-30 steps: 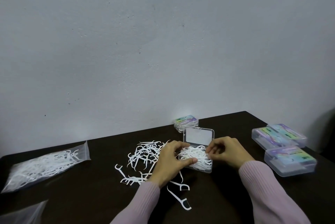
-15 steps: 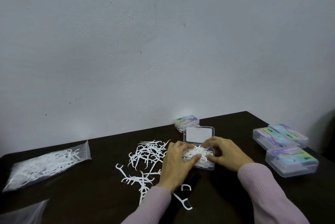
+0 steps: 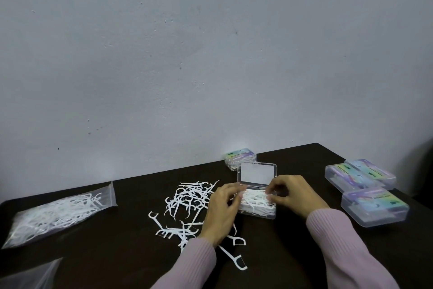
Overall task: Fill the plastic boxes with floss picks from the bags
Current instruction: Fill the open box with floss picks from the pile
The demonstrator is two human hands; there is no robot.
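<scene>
A clear plastic box (image 3: 257, 212) heaped with white floss picks stands open on the dark table (image 3: 283, 256), its lid (image 3: 257, 174) raised behind it. My left hand (image 3: 221, 211) holds the box's left end, thumb against the side and fingertips at the lid's lower left corner. My right hand (image 3: 294, 195) curls its fingers at the lid's lower right corner, over the picks. To the left of the box lies a loose pile of floss picks (image 3: 188, 197). A full bag of picks (image 3: 58, 216) lies at the far left.
Three closed labelled boxes (image 3: 375, 209) are grouped at the right edge, and one more closed box (image 3: 240, 157) sits behind the open lid by the wall. A second plastic bag (image 3: 28, 274) shows at the bottom left. Stray picks (image 3: 236, 260) lie between my arms.
Both hands have moved from pressing on the picks to the far corners of the box by the lid. The heap of picks now shows between them.
</scene>
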